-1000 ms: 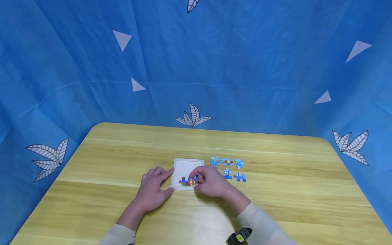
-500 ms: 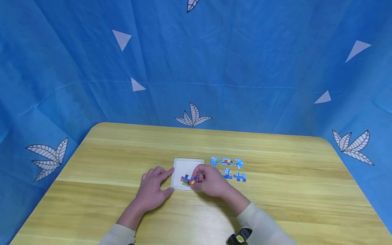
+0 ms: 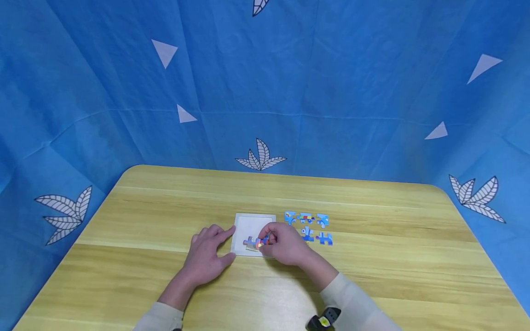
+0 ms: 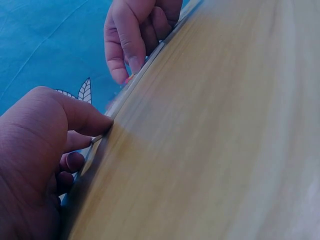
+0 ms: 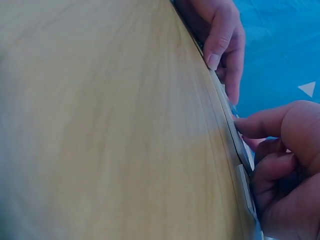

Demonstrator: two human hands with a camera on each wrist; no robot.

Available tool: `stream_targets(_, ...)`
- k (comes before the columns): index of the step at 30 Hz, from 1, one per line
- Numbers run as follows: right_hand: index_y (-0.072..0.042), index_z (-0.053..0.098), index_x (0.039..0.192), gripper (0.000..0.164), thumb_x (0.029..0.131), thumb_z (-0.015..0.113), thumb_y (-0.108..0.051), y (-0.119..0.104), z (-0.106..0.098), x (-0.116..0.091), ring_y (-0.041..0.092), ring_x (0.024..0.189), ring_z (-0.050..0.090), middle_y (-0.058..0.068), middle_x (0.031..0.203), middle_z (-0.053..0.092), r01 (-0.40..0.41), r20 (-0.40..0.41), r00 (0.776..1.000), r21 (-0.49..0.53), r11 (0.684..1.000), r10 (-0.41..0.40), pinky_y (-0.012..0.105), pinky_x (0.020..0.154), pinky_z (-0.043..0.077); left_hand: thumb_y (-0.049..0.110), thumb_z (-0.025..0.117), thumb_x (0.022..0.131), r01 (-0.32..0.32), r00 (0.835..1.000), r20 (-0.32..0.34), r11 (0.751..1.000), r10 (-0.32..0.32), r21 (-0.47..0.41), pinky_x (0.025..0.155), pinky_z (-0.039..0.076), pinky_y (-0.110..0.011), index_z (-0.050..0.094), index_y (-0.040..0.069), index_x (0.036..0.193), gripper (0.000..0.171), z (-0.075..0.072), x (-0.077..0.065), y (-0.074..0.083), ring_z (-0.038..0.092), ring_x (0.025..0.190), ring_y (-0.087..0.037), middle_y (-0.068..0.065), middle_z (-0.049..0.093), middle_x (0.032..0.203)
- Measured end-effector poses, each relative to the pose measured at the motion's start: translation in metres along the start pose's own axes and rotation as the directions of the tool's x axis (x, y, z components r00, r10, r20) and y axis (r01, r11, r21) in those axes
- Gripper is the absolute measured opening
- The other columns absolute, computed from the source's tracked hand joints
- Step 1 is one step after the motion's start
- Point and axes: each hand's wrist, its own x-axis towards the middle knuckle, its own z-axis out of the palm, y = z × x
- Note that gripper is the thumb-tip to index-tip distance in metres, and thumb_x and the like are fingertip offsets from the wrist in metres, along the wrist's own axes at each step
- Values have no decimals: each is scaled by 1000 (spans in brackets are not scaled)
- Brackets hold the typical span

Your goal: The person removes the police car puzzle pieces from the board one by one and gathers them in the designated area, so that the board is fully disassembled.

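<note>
Over the lower right of a white square puzzle tray [image 3: 248, 224], my right hand [image 3: 286, 244] pinches a blue and red jigsaw puzzle piece [image 3: 250, 244] between thumb and index finger. The piece extends left from the fingertips, over the tray floor; whether it is one piece or two joined is hard to tell. My left hand [image 3: 207, 257] rests at the tray's left side, index fingertip at the upper left edge and thumb at the lower left corner. In the left wrist view the left thumb [image 4: 90, 117] touches the tray's thin edge.
Several loose blue puzzle pieces [image 3: 306, 218] lie on the wooden table [image 3: 372, 220] to the right of the tray, in two rows, close to the right hand. A blue patterned cloth [image 3: 331, 92] hangs behind the table. A black wrist device [image 3: 324, 320] is by the right sleeve.
The puzzle piece in my right hand has turned and tilted: it lay level, then slanted, and now catches the light nearly level again. The left hand and tray have stayed put.
</note>
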Motion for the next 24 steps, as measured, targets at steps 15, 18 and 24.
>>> stream_targets(15,-10,69,95,5,92,70,-6,2,0,2,11,51,41,-4,59,43,-5,-63,998,-67,998,0,27,52,35,26,77,80,-9,1000,-18,1000,9,-3,78,29,-38,60,10,140,65,2,1,-3,46,94,-17,7,51,102)
stream_targets(18,-11,68,97,7,91,70,-7,2,0,2,11,51,41,-4,60,43,-20,-62,998,-50,999,17,28,51,35,26,77,80,-2,1000,-14,1000,2,-1,78,29,-38,60,10,140,65,3,1,-2,45,94,-17,7,50,102)
stream_targets(24,-10,68,99,13,88,73,-5,3,0,2,11,50,41,-4,58,43,-5,-46,999,-34,999,4,29,52,37,26,77,80,-1,1000,-11,1000,1,-4,79,29,-38,60,11,140,65,2,0,-2,46,94,-17,7,51,101)
